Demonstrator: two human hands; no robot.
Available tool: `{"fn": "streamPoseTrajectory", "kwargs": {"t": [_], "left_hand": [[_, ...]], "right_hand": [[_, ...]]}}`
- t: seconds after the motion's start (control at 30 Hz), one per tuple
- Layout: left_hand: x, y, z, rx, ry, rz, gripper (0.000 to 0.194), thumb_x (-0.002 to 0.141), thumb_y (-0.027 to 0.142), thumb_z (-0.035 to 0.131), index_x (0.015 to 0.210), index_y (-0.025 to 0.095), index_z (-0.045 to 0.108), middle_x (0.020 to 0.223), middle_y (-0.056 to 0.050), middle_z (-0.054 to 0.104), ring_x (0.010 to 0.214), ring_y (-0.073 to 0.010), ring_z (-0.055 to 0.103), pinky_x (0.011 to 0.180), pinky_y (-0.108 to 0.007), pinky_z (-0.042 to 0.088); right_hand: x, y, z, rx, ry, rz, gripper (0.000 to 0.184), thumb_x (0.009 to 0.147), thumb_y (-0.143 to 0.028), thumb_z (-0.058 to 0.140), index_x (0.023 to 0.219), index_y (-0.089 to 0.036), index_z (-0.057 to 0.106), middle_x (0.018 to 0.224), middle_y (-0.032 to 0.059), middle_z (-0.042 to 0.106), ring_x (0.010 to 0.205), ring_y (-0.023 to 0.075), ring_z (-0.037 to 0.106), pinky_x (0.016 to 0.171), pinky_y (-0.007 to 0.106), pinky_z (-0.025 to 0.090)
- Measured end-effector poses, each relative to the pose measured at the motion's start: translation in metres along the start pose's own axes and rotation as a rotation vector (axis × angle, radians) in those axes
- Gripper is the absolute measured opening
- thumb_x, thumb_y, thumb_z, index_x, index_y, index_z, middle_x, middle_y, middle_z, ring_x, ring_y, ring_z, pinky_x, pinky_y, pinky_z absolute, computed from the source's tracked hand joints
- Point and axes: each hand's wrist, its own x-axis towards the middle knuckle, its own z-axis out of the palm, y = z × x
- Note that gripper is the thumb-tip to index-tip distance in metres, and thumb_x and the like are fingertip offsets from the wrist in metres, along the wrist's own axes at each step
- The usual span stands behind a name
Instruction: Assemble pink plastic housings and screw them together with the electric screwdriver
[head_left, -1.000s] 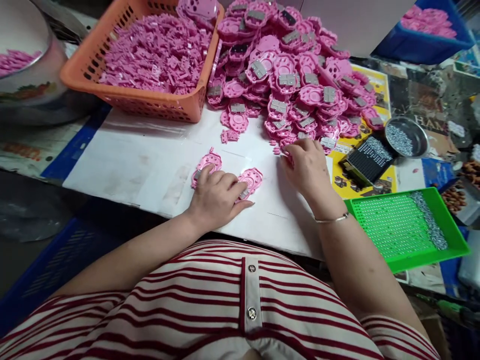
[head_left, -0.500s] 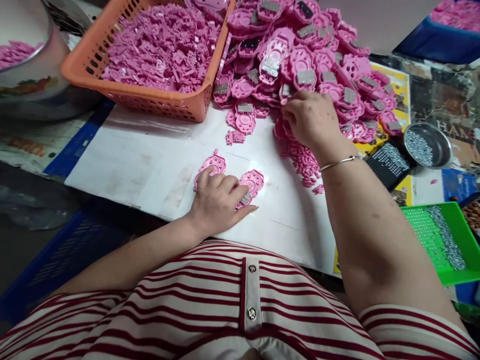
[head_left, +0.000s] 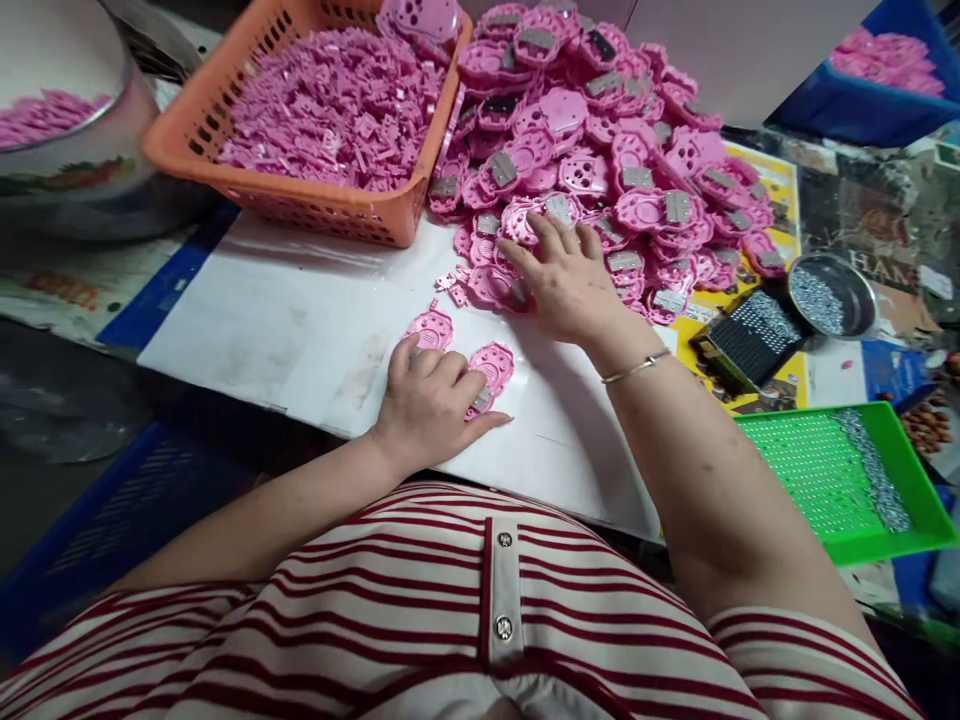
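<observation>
Two pink plastic casings with metal plates lie on the white board, one pink casing (head_left: pixel 495 365) right of my fingers and another pink casing (head_left: pixel 433 328) beyond them. My left hand (head_left: pixel 431 400) rests flat over their near ends, thumb stretched out to the right. At the front of a large heap of pink casings (head_left: pixel 585 175), my right hand (head_left: pixel 566 280) has its fingers spread and touches the casings there. Nothing shows gripped in it, though its palm side is hidden. Small pink parts (head_left: pixel 454 287) lie at the heap's left front edge.
An orange basket (head_left: pixel 300 205) full of small pink pieces stands at the back left, beside a large pot (head_left: pixel 90 180). To the right are a black tray (head_left: pixel 750 345), a metal bowl (head_left: pixel 862 300) and a green tray (head_left: pixel 795 490), all with small metal pieces. A blue bin (head_left: pixel 847 105) stands behind.
My right hand has moved left and nearer, its fingers spreading. Casings at the heap's front have shifted forward, where loose small pink parts showed before. My left hand stays over the two casings.
</observation>
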Motion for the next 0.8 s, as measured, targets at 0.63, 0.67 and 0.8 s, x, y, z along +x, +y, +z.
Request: {"fn": "streamPoseTrajectory", "kwargs": {"t": [0.63,0.67,0.8], "left_hand": [[-0.007,-0.015,-0.003,0.068,-0.003,-0.076,0.049,0.085,0.066,0.061,0.087,0.019,0.071,0.084,-0.008,0.065,0.087,-0.0276,0.057,0.105,-0.057,0.033],[-0.007,-0.016,-0.003,0.062,-0.001,-0.079,0.048,0.084,0.066,0.062,0.087,0.019,0.071,0.084,-0.008,0.065,0.087,-0.0278,0.057,0.104,-0.058,0.033],[-0.01,-0.019,-0.005,0.001,-0.007,-0.095,0.045,0.082,0.064,0.065,0.09,0.02,0.072,0.088,-0.009,0.066,0.089,-0.0283,0.057,0.105,-0.061,0.032]], "right_hand": [[0.01,-0.064,0.02,0.125,-0.028,0.104,0.032,0.092,-0.032,0.053,0.115,-0.014,0.066,0.103,0.0179,0.062,0.093,0.0285,0.055,0.083,0.039,0.043],[0.009,-0.062,0.021,0.149,-0.008,0.132,0.029,0.092,-0.031,0.053,0.111,-0.015,0.068,0.099,0.0162,0.061,0.089,0.0267,0.055,0.081,0.038,0.043],[-0.035,-0.055,0.009,0.221,0.097,0.21,0.027,0.092,-0.039,0.054,0.098,-0.018,0.07,0.088,0.0105,0.058,0.078,0.0215,0.052,0.072,0.034,0.042]]}}
